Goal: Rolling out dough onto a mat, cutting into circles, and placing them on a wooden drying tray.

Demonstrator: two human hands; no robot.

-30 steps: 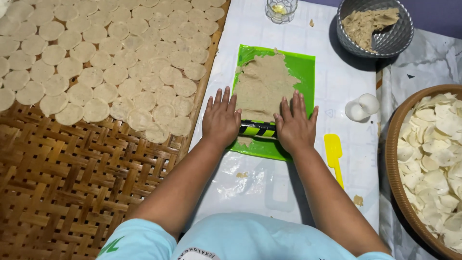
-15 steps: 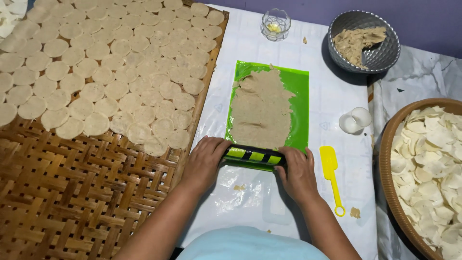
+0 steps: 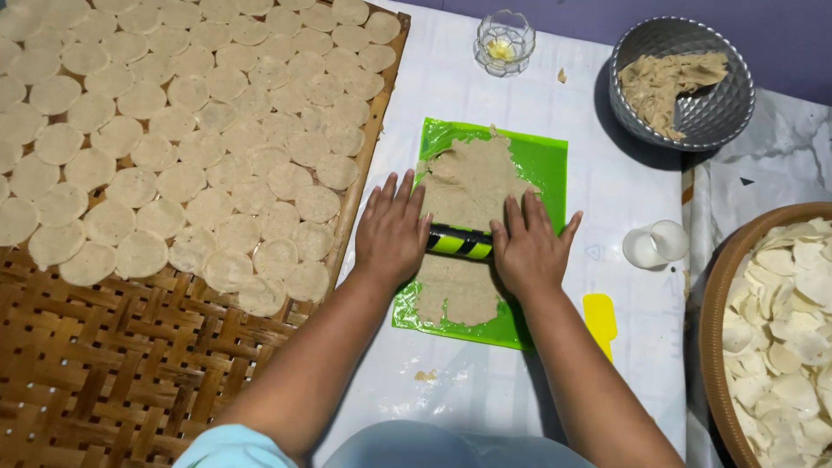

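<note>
A flattened sheet of beige dough [image 3: 472, 186] lies on a green plastic mat [image 3: 548, 163] on the white table cover. Across its middle sits a black and yellow-green rolling pin [image 3: 459, 243]. My left hand [image 3: 393, 232] presses flat on the pin's left end. My right hand [image 3: 527, 247] presses flat on its right end. The fingers of both hands are stretched forward over the dough, and the pin's ends are hidden under the palms.
A woven bamboo tray [image 3: 104, 381] at the left carries several round dough discs [image 3: 199, 130]. At the back stand a small glass cup [image 3: 504, 42] and a metal bowl [image 3: 693, 117] with dough scraps. A white cup [image 3: 654, 244], a yellow scraper [image 3: 600, 319] and a basket [image 3: 712, 321] of cut discs are at the right.
The rolling pin and both hands went back to the mat's near edge, then forward again to the middle of the dough. The camera view shifted slightly.
</note>
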